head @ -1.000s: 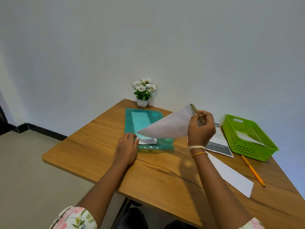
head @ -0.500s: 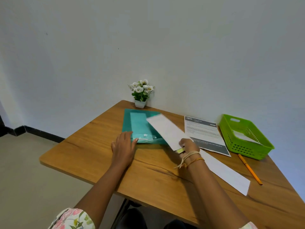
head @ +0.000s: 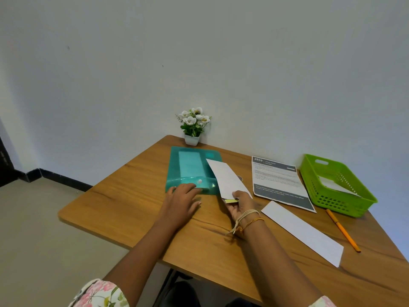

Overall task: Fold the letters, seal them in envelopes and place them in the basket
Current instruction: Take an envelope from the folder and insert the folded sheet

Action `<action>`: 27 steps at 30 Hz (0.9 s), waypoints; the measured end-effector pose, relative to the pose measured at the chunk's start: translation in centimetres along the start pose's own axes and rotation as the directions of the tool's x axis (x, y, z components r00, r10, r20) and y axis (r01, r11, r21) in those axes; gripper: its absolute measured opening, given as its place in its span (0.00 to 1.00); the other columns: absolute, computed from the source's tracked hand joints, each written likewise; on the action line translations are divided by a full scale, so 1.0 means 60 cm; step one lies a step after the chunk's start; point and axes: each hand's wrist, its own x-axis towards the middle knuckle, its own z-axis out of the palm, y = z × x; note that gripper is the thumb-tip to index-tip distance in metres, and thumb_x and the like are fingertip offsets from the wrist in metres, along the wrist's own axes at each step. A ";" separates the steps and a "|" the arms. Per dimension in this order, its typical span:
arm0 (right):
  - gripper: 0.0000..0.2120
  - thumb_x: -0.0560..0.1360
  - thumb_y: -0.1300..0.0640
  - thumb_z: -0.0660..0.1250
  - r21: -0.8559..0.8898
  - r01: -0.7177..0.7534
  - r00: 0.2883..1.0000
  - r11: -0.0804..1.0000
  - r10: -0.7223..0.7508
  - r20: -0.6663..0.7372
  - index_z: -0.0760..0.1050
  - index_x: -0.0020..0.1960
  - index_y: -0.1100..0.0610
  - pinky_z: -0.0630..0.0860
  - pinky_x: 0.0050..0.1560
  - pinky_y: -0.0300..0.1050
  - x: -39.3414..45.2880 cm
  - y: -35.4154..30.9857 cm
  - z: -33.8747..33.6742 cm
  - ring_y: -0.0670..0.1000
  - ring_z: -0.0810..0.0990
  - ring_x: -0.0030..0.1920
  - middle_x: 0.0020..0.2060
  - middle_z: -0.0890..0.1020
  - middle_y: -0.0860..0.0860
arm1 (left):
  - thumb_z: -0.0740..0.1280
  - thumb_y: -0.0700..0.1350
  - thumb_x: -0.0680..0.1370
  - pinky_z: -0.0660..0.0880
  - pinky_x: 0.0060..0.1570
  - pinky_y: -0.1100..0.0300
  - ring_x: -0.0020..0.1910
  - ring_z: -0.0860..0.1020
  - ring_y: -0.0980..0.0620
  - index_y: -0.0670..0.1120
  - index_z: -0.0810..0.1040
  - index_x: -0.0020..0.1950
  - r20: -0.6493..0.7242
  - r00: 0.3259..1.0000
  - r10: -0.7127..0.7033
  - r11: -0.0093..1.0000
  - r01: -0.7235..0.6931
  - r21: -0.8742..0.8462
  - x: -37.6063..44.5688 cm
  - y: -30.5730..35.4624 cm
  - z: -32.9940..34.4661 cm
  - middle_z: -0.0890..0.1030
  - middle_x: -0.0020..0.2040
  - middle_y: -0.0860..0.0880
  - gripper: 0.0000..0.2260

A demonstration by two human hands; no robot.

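Both low: left hand [head: 182,199] flat, right hand [head: 240,201] pinching envelope [head: 228,179].

Floral short sleeves [head: 99,294] – right wrist: cream thread, orange bangle [head: 252,221]

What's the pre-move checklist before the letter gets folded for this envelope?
1. Right hand has a grip on the envelope: ok.
2. Left hand rests flat on the teal folder: ok.
3. Printed letter lies flat and unfolded, within reach: ok.
4. Envelope mouth open: cannot tell.
5. Green basket has room: ok, papers only on its floor.
6. Orange pencil lies apart from the letter: ok.
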 end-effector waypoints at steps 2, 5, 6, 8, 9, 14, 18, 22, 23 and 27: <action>0.27 0.72 0.74 0.63 -0.008 0.003 1.000 1.000 -0.003 0.005 0.65 0.69 0.61 0.79 0.33 0.57 -0.003 0.003 0.000 0.63 0.79 0.54 0.62 0.76 0.61 | 0.58 0.59 0.77 0.67 0.63 0.49 0.67 0.71 0.51 0.55 0.71 0.70 0.111 0.992 -0.055 0.998 0.053 0.016 0.001 -0.005 0.004 0.74 0.68 0.52 0.22; 0.27 0.71 0.73 0.64 -0.055 0.018 1.000 0.998 -0.018 -0.013 0.65 0.69 0.61 0.80 0.36 0.57 -0.006 0.002 -0.007 0.63 0.79 0.53 0.62 0.76 0.61 | 0.44 0.64 0.75 0.61 0.68 0.49 0.70 0.66 0.54 0.57 0.64 0.74 0.195 0.971 -0.137 0.990 0.126 0.069 0.002 -0.007 0.007 0.70 0.71 0.52 0.31; 0.28 0.71 0.73 0.64 -0.065 0.019 1.000 0.998 -0.021 -0.023 0.65 0.69 0.61 0.80 0.39 0.58 -0.008 0.002 -0.010 0.63 0.79 0.54 0.62 0.76 0.61 | 0.42 0.65 0.74 0.60 0.69 0.48 0.70 0.65 0.54 0.58 0.64 0.74 0.200 0.967 -0.161 0.985 0.145 0.091 0.002 -0.006 0.008 0.70 0.71 0.52 0.32; 0.28 0.72 0.74 0.64 -0.081 0.011 0.999 0.997 -0.014 -0.039 0.65 0.69 0.61 0.79 0.43 0.59 -0.010 0.002 -0.016 0.63 0.79 0.55 0.62 0.76 0.61 | 0.40 0.65 0.74 0.57 0.70 0.45 0.70 0.65 0.53 0.57 0.65 0.74 0.198 0.954 -0.227 0.969 0.201 0.143 0.001 -0.004 0.007 0.70 0.70 0.52 0.33; 0.27 0.72 0.74 0.63 -0.086 0.008 0.999 0.996 -0.011 -0.036 0.64 0.69 0.61 0.79 0.44 0.59 -0.011 0.004 -0.018 0.63 0.79 0.55 0.61 0.76 0.61 | 0.40 0.66 0.74 0.55 0.71 0.43 0.70 0.65 0.52 0.57 0.66 0.73 0.191 0.945 -0.265 0.957 0.233 0.172 -0.002 -0.003 0.007 0.70 0.70 0.52 0.32; 0.28 0.72 0.76 0.61 -0.122 -0.003 1.000 0.993 0.000 -0.023 0.62 0.69 0.61 0.78 0.42 0.60 -0.020 0.010 -0.021 0.62 0.78 0.51 0.61 0.75 0.62 | 0.45 0.64 0.79 0.49 0.71 0.36 0.72 0.63 0.47 0.56 0.64 0.74 0.180 0.887 -0.425 0.896 0.385 0.221 0.001 -0.007 0.004 0.66 0.73 0.49 0.27; 0.25 0.74 0.76 0.58 -0.137 -0.029 0.999 0.990 0.026 -0.025 0.63 0.69 0.63 0.77 0.46 0.62 -0.034 0.016 -0.035 0.64 0.78 0.55 0.60 0.76 0.63 | 0.44 0.66 0.78 0.45 0.70 0.34 0.75 0.59 0.44 0.55 0.60 0.76 0.178 0.838 -0.516 0.848 0.470 0.245 0.010 -0.016 0.004 0.61 0.77 0.47 0.30; 0.22 0.75 0.73 0.60 -0.195 -0.045 0.998 0.980 0.035 -0.057 0.64 0.68 0.63 0.77 0.44 0.60 -0.044 0.008 -0.054 0.64 0.79 0.56 0.59 0.77 0.63 | 0.44 0.67 0.78 0.44 0.70 0.33 0.76 0.56 0.43 0.54 0.57 0.78 0.198 0.823 -0.532 0.836 0.472 0.281 0.030 -0.031 0.004 0.59 0.78 0.46 0.32; 0.21 0.76 0.72 0.60 -0.210 -0.043 0.998 0.977 0.033 -0.053 0.64 0.68 0.63 0.77 0.44 0.60 -0.049 0.003 -0.058 0.64 0.79 0.56 0.59 0.77 0.63 | 0.44 0.67 0.78 0.44 0.70 0.33 0.76 0.55 0.43 0.54 0.57 0.78 0.200 0.822 -0.533 0.834 0.469 0.291 0.032 -0.032 0.004 0.58 0.78 0.46 0.32; 0.19 0.80 0.66 0.58 -0.280 -0.092 0.995 0.956 0.102 0.022 0.63 0.70 0.64 0.77 0.46 0.59 -0.066 -0.011 -0.077 0.63 0.79 0.55 0.57 0.78 0.63 | 0.50 0.63 0.80 0.46 0.70 0.33 0.77 0.55 0.42 0.50 0.60 0.77 0.132 0.872 -0.471 0.865 0.427 0.265 0.032 -0.016 0.006 0.58 0.78 0.43 0.29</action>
